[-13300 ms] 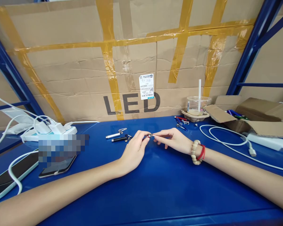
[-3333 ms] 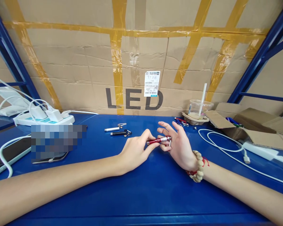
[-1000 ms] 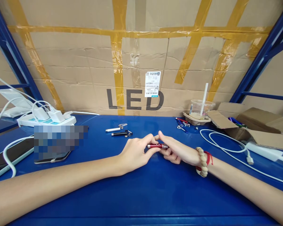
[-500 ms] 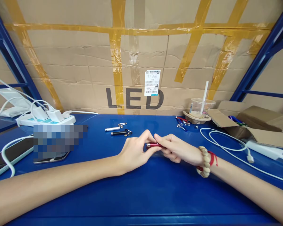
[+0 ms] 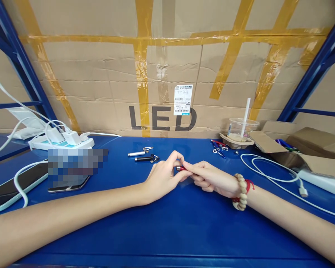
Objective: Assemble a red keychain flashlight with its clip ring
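Grasping a mostly hidden red tube (image 5: 182, 168) between curled digits of both the left hand (image 5: 164, 178) and the right hand (image 5: 212, 178) over the blue tabletop (image 5: 167, 230), silver end (image 5: 178, 168) leftward, with a silver tube (image 5: 136, 154) and a black tube (image 5: 143, 159) lying beyond the left hand.

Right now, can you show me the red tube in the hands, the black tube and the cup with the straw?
Red tube (image 5: 181, 168): head view, on the short piece that shows.
Black tube (image 5: 143, 159): head view, middle of its barrel.
Cup (image 5: 236, 130): head view, on its clear side.
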Motion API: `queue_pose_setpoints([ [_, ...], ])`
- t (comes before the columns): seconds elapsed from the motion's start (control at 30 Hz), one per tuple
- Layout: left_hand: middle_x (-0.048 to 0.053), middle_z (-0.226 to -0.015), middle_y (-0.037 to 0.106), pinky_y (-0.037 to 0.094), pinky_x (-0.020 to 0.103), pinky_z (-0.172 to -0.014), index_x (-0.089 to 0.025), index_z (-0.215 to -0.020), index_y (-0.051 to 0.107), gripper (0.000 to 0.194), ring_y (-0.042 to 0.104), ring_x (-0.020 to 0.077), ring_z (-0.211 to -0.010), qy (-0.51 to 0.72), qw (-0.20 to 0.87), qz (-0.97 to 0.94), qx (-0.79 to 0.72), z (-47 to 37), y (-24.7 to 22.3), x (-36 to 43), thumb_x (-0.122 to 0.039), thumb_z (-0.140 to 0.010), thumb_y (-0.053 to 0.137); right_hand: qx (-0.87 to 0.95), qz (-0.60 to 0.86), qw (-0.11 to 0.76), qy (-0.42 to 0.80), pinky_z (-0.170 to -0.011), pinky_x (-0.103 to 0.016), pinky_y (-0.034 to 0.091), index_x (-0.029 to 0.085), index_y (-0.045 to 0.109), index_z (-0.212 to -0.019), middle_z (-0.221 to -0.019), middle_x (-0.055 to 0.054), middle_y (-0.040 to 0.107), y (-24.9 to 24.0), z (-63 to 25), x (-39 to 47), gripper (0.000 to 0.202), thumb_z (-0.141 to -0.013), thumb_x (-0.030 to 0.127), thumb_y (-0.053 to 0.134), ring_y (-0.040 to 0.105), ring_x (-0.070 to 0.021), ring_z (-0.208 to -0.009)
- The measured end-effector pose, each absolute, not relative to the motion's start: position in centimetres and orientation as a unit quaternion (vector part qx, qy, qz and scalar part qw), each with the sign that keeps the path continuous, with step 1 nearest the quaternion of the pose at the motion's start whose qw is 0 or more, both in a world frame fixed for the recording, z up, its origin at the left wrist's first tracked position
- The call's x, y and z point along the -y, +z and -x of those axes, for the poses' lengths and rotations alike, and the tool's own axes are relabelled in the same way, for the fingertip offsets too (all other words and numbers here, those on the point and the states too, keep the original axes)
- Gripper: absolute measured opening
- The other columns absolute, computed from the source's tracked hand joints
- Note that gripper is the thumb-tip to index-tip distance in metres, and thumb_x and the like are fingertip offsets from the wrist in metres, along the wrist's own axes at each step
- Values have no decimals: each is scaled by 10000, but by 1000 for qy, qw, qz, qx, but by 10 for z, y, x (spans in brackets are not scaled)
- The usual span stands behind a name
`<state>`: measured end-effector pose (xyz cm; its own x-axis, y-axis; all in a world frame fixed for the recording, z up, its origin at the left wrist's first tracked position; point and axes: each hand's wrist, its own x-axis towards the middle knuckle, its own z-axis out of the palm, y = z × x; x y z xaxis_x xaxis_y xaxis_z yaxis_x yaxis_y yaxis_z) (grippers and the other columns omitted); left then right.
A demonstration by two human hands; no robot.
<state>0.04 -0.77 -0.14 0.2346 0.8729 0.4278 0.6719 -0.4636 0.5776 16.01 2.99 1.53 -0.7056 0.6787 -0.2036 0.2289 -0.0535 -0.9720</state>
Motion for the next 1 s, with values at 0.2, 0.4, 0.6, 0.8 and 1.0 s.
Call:
queue_pose_setpoints([
  [0.2, -71, -619, 535, 320, 193, -474, -244, -964, 377, 291, 476, 102, -488, 355, 136, -779, -499, -3, -1, 7, -431, -771, 488, 651, 351, 194, 645, -359, -173, 58, 144, 501, -641, -467, 98, 157, 14, -158, -32, 390, -726, 523, 543, 96, -26, -412],
  [0.4, -1, -960, 567, 382, 225, -543, -237, -1028, 380, 243, 460, 68, -495, 408, 202, -746, -486, -1, 3, 9, -395, -847, 347, 675, 337, 208, 623, -340, -167, 86, 129, 580, -685, -461, 92, 206, 8, -159, -36, 375, -719, 502, 562, 136, -20, -392],
  [0.6, -10, -931, 559, 374, 220, -499, -234, -986, 402, 308, 456, 56, -456, 475, 286, -694, -460, 2, 0, 3, -435, -885, 191, 705, 330, 185, 600, -320, -159, 127, 109, 647, -826, -421, 94, 237, 7, -160, -38, 428, -745, 510, 524, 164, -17, -363],
  [0.8, 15, -904, 546, 390, 237, -578, -206, -960, 412, 330, 493, 87, -577, 532, 280, -672, -433, 3, -3, -1, -425, -889, 177, 708, 331, 170, 600, -320, -154, 127, 100, 650, -883, -407, 100, 227, 9, -160, -38, 438, -744, 499, 534, 158, -17, -365],
  [1.0, 16, -925, 540, 393, 261, -661, -211, -961, 421, 306, 493, 114, -683, 514, 257, -693, -437, 3, -1, 1, -392, -894, 184, 710, 332, 166, 599, -324, -159, 121, 104, 640, -870, -416, 96, 237, 8, -160, -38, 432, -743, 503, 534, 164, -20, -369],
])
